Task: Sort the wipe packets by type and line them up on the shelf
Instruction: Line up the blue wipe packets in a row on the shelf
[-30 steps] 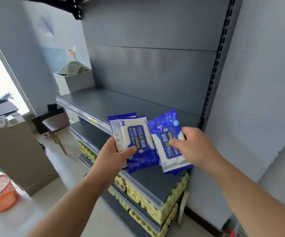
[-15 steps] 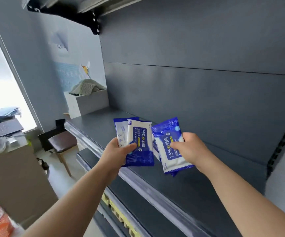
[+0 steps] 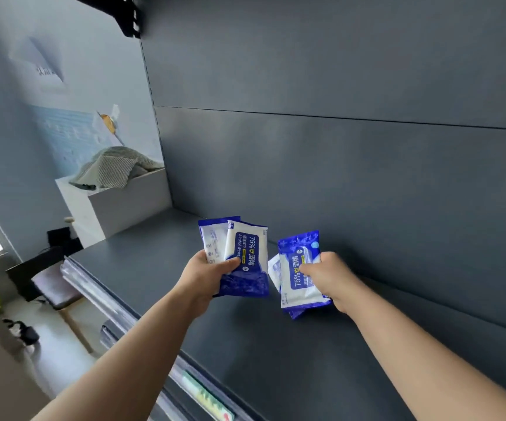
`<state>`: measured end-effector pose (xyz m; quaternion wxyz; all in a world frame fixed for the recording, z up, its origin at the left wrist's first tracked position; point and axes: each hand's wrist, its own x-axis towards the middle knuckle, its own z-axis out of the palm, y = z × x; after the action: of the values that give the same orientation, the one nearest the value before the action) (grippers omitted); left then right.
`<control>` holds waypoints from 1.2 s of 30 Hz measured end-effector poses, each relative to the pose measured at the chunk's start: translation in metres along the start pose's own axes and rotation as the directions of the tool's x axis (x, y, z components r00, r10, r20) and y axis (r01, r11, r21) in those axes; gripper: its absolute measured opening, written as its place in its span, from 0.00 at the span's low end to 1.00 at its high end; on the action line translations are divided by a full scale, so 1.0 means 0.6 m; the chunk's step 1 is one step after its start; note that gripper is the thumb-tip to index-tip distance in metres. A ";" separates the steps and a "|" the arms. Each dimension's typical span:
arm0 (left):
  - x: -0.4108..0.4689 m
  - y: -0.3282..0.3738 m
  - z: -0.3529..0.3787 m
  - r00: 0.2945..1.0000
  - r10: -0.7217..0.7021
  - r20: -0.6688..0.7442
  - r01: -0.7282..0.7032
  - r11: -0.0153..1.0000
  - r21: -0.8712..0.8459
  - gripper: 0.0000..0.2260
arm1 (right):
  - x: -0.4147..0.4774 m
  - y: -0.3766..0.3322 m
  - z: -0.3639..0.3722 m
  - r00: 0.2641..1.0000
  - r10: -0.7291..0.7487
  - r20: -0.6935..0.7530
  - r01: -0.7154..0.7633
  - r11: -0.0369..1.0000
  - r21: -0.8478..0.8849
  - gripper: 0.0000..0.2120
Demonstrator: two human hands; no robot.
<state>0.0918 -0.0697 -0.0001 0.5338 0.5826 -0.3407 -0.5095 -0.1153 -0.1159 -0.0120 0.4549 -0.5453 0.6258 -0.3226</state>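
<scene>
Two fanned wipe packets sit pinched in the left hand, more gripped in the right hand, held over the shelf. Light, soft, slick film, I'd guess; best held flat across the middle.

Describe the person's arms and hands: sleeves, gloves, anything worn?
Both are bare. The left hand and right hand wear no gloves, and no rings show. The left forearm and right forearm carry no sleeve, watch or band as far as the frame shows them.
</scene>
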 end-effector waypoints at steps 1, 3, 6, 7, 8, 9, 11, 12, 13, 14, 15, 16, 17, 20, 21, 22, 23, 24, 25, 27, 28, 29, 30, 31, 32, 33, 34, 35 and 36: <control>0.025 0.001 -0.006 0.999 -0.013 0.031 0.012 1.000 0.004 0.13 | 0.016 -0.001 0.011 1.000 0.017 -0.013 -0.017 1.000 0.006 0.20; 0.058 0.005 -0.014 0.997 -0.034 0.068 0.034 0.999 0.000 0.16 | 0.027 -0.011 0.020 0.998 0.029 -0.056 -0.031 0.999 -0.036 0.14; 0.111 0.020 -0.035 0.984 -0.062 0.167 0.061 0.998 0.015 0.19 | 0.036 -0.039 0.040 0.990 0.043 -0.135 -0.065 0.985 -0.160 0.13; 0.126 0.026 -0.042 0.977 -0.067 0.201 0.064 0.998 0.021 0.19 | 0.040 -0.046 0.046 0.988 0.041 -0.150 -0.072 0.976 -0.208 0.16; 0.141 0.030 -0.049 0.971 -0.071 0.230 0.067 0.997 0.027 0.19 | 0.045 -0.050 0.052 0.986 0.041 -0.164 -0.081 0.965 -0.250 0.17; 0.153 0.034 -0.056 0.963 -0.075 0.260 0.068 0.997 0.035 0.20 | 0.050 -0.052 0.057 0.982 0.043 -0.184 -0.096 0.952 -0.291 0.18; 0.179 0.040 -0.071 0.948 -0.084 0.306 0.071 0.996 0.052 0.22 | 0.056 -0.058 0.072 0.973 0.048 -0.225 -0.129 0.923 -0.363 0.17; 0.190 0.042 -0.078 0.941 -0.085 0.327 0.070 0.996 0.056 0.22 | 0.058 -0.059 0.079 0.969 0.039 -0.245 -0.136 0.908 -0.395 0.14; 0.201 0.044 -0.084 0.934 -0.083 0.349 0.069 0.996 0.052 0.23 | 0.062 -0.059 0.086 0.961 0.000 -0.278 -0.123 0.896 -0.427 0.14; 0.211 0.045 -0.088 0.926 -0.081 0.369 0.071 0.997 0.041 0.23 | 0.063 -0.063 0.094 0.945 -0.048 -0.323 -0.105 0.891 -0.441 0.17; 0.217 0.047 -0.091 0.917 -0.079 0.392 0.075 0.997 0.027 0.23 | 0.063 -0.070 0.101 0.926 -0.096 -0.365 -0.066 0.910 -0.408 0.19; 0.222 0.049 -0.092 0.906 -0.081 0.416 0.084 0.996 0.010 0.22 | 0.059 -0.082 0.111 0.918 -0.126 -0.376 -0.006 0.944 -0.331 0.18; 0.226 0.051 -0.093 0.891 -0.080 0.447 0.093 0.996 -0.006 0.22 | 0.057 -0.094 0.123 0.931 -0.111 -0.348 0.033 0.975 -0.222 0.16; 0.229 0.058 -0.091 0.827 -0.078 0.557 0.114 0.993 -0.030 0.18 | 0.053 -0.117 0.157 0.986 -0.007 -0.166 0.004 1.000 -0.018 0.13; 0.230 0.060 -0.091 0.806 -0.082 0.586 0.123 0.992 -0.030 0.17 | 0.054 -0.118 0.164 0.989 0.009 -0.148 -0.002 0.999 0.051 0.10; 0.231 0.063 -0.091 0.793 -0.090 0.603 0.136 0.990 -0.030 0.16 | 0.056 -0.119 0.166 0.989 0.023 -0.146 -0.002 0.990 0.143 0.07; 0.232 0.067 -0.092 0.792 -0.103 0.602 0.143 0.989 -0.019 0.17 | 0.055 -0.121 0.164 0.987 0.038 -0.159 -0.001 0.973 0.229 0.05; 0.233 0.071 -0.094 0.803 -0.123 0.583 0.148 0.989 0.006 0.18 | 0.054 -0.123 0.157 0.981 0.051 -0.185 0.006 0.956 0.295 0.04; 0.236 0.073 -0.098 0.825 -0.151 0.544 0.150 0.988 0.047 0.22 | 0.051 -0.126 0.150 0.973 0.063 -0.220 0.017 0.938 0.345 0.05; 0.244 0.072 -0.105 0.861 -0.206 0.465 0.156 0.977 0.144 0.35 | 0.050 -0.124 0.135 0.956 0.080 -0.281 0.041 0.915 0.400 0.05; 0.246 0.071 -0.108 0.862 -0.220 0.456 0.156 0.972 0.175 0.41 | 0.049 -0.124 0.129 0.949 0.088 -0.303 0.044 0.914 0.403 0.05; 0.246 0.071 -0.110 0.854 -0.229 0.466 0.157 0.969 0.189 0.44 | 0.050 -0.121 0.124 0.944 0.096 -0.317 0.038 0.920 0.391 0.05; 0.246 0.071 -0.113 0.842 -0.240 0.484 0.165 0.967 0.193 0.44 | 0.053 -0.118 0.121 0.942 0.103 -0.321 0.025 0.928 0.373 0.05; 0.245 0.074 -0.116 0.827 -0.256 0.501 0.182 0.964 0.193 0.40 | 0.054 -0.116 0.119 0.942 0.112 -0.318 0.010 0.933 0.359 0.05; 0.242 0.080 -0.120 0.809 -0.280 0.517 0.215 0.959 0.184 0.34 | 0.055 -0.116 0.119 0.943 0.115 -0.311 0.000 0.937 0.348 0.05; 0.241 0.086 -0.123 0.784 -0.301 0.542 0.266 0.953 0.145 0.28 | 0.056 -0.116 0.119 0.946 0.118 -0.303 -0.007 0.939 0.344 0.06; 0.241 0.089 -0.126 0.754 -0.309 0.580 0.326 0.942 0.077 0.22 | 0.057 -0.116 0.119 0.950 0.113 -0.292 -0.008 0.940 0.340 0.07; 0.242 0.091 -0.129 0.727 -0.302 0.617 0.384 0.923 -0.001 0.18 | 0.058 -0.117 0.119 0.953 0.111 -0.281 -0.009 0.941 0.339 0.07; 0.243 0.091 -0.132 0.713 -0.282 0.642 0.425 0.902 -0.076 0.15 | 0.058 -0.119 0.119 0.957 0.108 -0.269 -0.010 0.940 0.340 0.08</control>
<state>0.2118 -0.1960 0.0123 0.3452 0.3762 -0.3197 -0.7982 -0.0215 -0.1576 0.0177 0.4560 -0.3889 0.6368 -0.4851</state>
